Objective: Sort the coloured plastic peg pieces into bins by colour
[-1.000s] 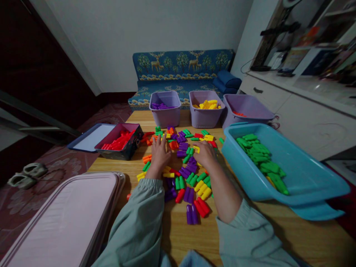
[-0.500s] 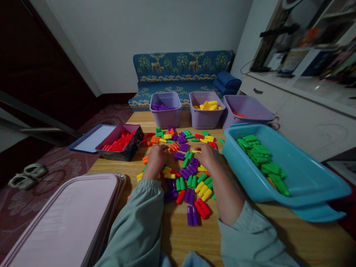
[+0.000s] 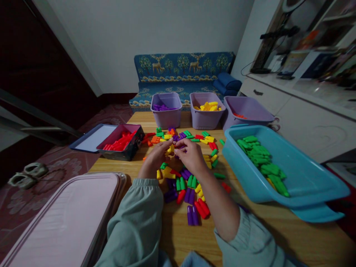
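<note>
Over the middle of the table, my left hand is closed around a yellow plastic piece. My right hand faces it close by, thumb and fingers pinched together; what lies between those fingertips is too small to make out. Beneath and around both hands are scattered small plastic pieces shaped like paired rounded tubes. Nearest me lie a purple piece and a red piece, with green pieces behind them. My hands hide part of the pile.
A blue tub of green pieces stands at right. Along the back are purple bins holding purple, yellow and orange-red pieces. A tin of red pieces sits left, with a pink lid nearer me.
My right hand has moved left to meet my left hand above the pile. The yellow piece now shows between them, and pieces at the right of the pile have come into view.
</note>
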Available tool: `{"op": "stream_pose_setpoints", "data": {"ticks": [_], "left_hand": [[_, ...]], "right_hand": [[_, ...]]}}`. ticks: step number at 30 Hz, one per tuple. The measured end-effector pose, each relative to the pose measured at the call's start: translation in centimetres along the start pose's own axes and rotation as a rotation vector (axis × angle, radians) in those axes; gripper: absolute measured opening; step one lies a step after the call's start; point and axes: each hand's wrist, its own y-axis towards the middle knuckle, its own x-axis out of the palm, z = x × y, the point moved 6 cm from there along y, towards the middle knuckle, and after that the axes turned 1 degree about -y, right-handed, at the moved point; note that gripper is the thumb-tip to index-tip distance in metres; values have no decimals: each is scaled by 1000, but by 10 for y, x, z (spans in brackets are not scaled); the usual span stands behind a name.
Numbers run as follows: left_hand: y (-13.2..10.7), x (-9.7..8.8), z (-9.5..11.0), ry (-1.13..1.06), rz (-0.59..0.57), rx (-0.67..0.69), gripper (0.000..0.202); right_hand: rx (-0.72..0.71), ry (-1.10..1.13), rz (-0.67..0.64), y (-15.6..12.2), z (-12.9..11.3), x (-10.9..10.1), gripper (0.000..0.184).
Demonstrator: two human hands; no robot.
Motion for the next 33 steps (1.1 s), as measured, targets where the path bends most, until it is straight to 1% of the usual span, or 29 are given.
{"op": "stream_pose_setpoints", "data": {"ticks": [1,2,3,4,5,7,9,11,13,15,17,19,21,24,26,28,30,33], "left_hand": [[2,-5,1,6,49,18,37],[3,-10,1,6,95,31,36],[4,-16,2,-2,140,42,36],[5,-21,4,-24,188,65,36],[5,-25,6,-45,223,83,36],[5,-30,9,-74,263,111,35],[5,-33,11,-89,281,125,34],[4,-33,11,-95,288,130,34],[2,-31,12,-81,285,137,35],[1,-28,13,-39,283,157,37],[0,-25,13,37,270,163,37],[0,-22,11,149,244,153,35],[3,-19,8,281,203,148,34],[9,-16,2,464,155,164,39],[11,-12,-1,543,115,159,44],[10,-5,-3,557,63,145,47],[6,6,-2,524,-5,138,48],[-2,24,2,505,-143,176,41]], "right_hand": [[-8,-69,-6,-2,-4,0,7],[-14,-153,-39,-5,-8,1,4],[-17,-241,-103,-7,-11,4,2],[-19,-327,-188,-11,-13,9,4],[-29,-407,-279,-16,-15,16,12],[-64,-545,-431,-27,-17,30,32],[-83,-673,-504,-36,-16,44,45],[-68,-763,-522,-41,-14,55,46],[-49,-797,-506,-42,-12,61,44],[-29,-798,-475,-40,-9,60,41],[-7,-780,-446,-35,-4,55,33],[33,-720,-390,-26,4,42,21],[86,-590,-287,-14,14,25,13],[192,-260,-94,0,31,-1,16],[262,11,-22,4,42,-10,19],[306,227,-3,5,48,-12,24],[321,324,20,4,50,-12,27],[318,291,99,3,50,-14,30]]}}
